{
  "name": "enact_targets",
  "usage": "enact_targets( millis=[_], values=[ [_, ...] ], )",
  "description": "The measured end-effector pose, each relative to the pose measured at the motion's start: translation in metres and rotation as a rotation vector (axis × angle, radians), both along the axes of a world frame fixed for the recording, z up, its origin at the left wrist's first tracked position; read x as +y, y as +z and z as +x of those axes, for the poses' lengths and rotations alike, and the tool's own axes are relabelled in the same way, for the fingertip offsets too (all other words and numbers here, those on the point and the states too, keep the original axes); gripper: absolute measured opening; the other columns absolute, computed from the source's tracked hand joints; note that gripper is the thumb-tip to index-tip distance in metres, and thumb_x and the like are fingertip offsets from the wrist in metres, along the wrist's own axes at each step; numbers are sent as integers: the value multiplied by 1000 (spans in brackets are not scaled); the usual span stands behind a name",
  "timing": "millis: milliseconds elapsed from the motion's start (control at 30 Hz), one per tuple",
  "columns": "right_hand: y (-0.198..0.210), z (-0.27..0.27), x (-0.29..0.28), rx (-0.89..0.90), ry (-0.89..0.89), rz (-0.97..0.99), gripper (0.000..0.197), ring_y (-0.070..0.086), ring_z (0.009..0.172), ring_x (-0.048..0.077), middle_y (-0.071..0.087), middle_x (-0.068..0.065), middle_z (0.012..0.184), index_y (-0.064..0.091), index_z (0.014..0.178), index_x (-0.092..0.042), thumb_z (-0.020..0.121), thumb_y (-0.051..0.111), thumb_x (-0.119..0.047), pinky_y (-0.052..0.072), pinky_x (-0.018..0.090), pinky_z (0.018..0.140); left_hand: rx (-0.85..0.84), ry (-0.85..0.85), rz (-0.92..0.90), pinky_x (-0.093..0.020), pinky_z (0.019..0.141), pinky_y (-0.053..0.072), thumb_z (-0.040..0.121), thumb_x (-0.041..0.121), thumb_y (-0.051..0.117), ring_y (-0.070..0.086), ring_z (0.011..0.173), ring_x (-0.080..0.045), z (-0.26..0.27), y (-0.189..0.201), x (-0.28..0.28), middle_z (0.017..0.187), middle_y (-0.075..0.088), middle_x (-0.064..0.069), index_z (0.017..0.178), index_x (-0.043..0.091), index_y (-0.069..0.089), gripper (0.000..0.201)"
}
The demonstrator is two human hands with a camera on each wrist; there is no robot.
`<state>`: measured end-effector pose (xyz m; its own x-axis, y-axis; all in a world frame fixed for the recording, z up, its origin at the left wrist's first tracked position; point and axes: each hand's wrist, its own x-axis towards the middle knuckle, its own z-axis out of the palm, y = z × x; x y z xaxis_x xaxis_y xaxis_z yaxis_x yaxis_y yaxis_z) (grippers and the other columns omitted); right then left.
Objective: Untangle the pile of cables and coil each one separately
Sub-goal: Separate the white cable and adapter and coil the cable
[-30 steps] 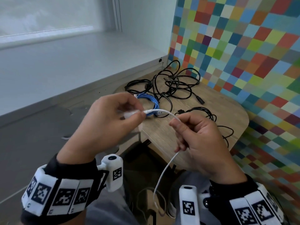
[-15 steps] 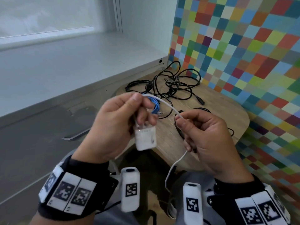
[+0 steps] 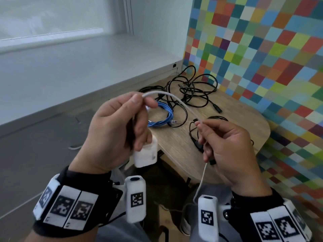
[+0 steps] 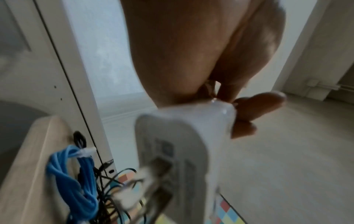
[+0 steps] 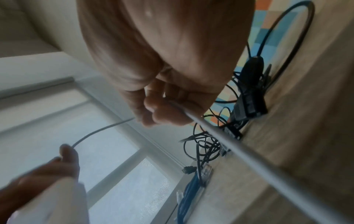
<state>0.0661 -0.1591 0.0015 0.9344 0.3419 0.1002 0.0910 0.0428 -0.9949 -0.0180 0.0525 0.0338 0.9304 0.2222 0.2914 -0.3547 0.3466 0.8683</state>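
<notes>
My left hand (image 3: pixel 120 123) grips a white charger block (image 3: pixel 146 154) (image 4: pixel 184 144) in its lower fingers and pinches the block's white cable (image 3: pixel 176 98) between thumb and forefinger. The cable arcs rightward to my right hand (image 3: pixel 225 145), which pinches it; from there it hangs down (image 3: pixel 201 184) toward my lap. In the right wrist view the white cable (image 5: pixel 239 147) runs through my curled fingers. A coiled blue cable (image 3: pixel 162 117) (image 4: pixel 70 181) (image 5: pixel 189 195) lies on the wooden table (image 3: pixel 236 123). Behind it sits a tangle of black cables (image 3: pixel 192 91) (image 5: pixel 208 148).
Another black cable bundle (image 3: pixel 197 137) lies on the table just under my right hand. A wall of coloured squares (image 3: pixel 262 49) bounds the table on the right; a white window sill (image 3: pixel 78 67) runs along the left. Grey floor lies below.
My left hand has turned upright, so the charger block now hangs below its fingers. It has raised the cable into a higher arc, and both hands have drawn slightly apart.
</notes>
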Motion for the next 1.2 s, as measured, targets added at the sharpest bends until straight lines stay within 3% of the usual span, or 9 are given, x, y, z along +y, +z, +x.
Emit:
enact_targets(
  millis=[233, 400, 533, 633, 733, 833, 1000, 1067, 1200],
  values=[
    [-5, -10, 11, -12, 101, -96, 16, 51, 47, 16, 71, 10, 73, 80, 103, -25, 95, 70, -15, 47, 28, 43, -51, 340, -281, -23, 49, 34, 109, 30, 40, 27, 39, -7, -1, 5, 23, 61, 48, 8, 98, 20, 63, 28],
    [0, -15, 11, -187, 109, -345, 15, 65, 64, -2, 75, -9, 80, 78, 101, -32, 94, 72, -20, 50, 13, 57, 14, 536, 268, -28, 41, 38, 110, 18, 43, 48, 38, -17, 0, 1, 16, 58, 64, -6, 93, 15, 68, 30],
    [-1, -25, 19, -225, 279, -487, 16, 64, 74, -12, 70, -31, 76, 81, 104, -35, 95, 72, -24, 48, 9, 65, 45, 410, 742, -33, 65, 60, 107, 14, 51, 75, 71, -12, 3, -8, -1, 78, 78, 5, 99, 20, 72, 24],
    [4, -27, 18, -262, 313, -425, 17, 65, 72, -7, 71, -30, 75, 83, 101, -32, 94, 74, -19, 46, 9, 66, 93, 266, 987, -24, 76, 59, 104, 19, 56, 74, 84, -2, 2, -11, -6, 87, 77, 18, 101, 23, 75, 20],
    [10, -25, 14, -312, 271, -290, 19, 70, 70, 3, 76, -19, 78, 82, 90, -32, 89, 79, -14, 51, 14, 64, 160, 76, 1079, -21, 64, 56, 104, 21, 56, 71, 67, -3, -2, -3, -9, 74, 74, 10, 90, 28, 73, 23],
    [12, -24, 11, -350, 222, -205, 11, 69, 63, 9, 77, -8, 74, 80, 79, -26, 81, 86, -17, 53, 21, 58, 237, -80, 1092, -20, 52, 42, 104, 19, 55, 51, 47, -2, -2, 1, -11, 57, 62, 4, 72, 22, 64, 33],
    [14, -20, 6, -375, 234, -180, 10, 70, 68, 30, 77, 0, 80, 78, 84, -24, 78, 86, -27, 58, 54, 62, 301, -176, 947, -27, 52, 32, 97, 40, 54, 36, 49, -10, 1, -2, -8, 53, 41, 8, 69, 33, 70, 34],
    [16, -18, 2, -374, 227, -151, 12, 68, 67, 29, 77, 1, 80, 78, 85, -22, 76, 84, -28, 59, 49, 62, 302, -173, 882, -32, 54, 32, 95, 46, 51, 38, 54, -25, 0, -3, -5, 56, 44, 1, 69, 25, 69, 38],
    [18, -8, -9, -281, 187, -66, 12, 59, 56, 9, 73, 2, 73, 77, 83, -19, 72, 81, -25, 49, 18, 51, 257, -195, 610, -47, 62, 31, 95, 48, 50, 36, 57, -28, -2, -5, 1, 62, 42, -4, 65, 20, 55, 41]
  ],
)
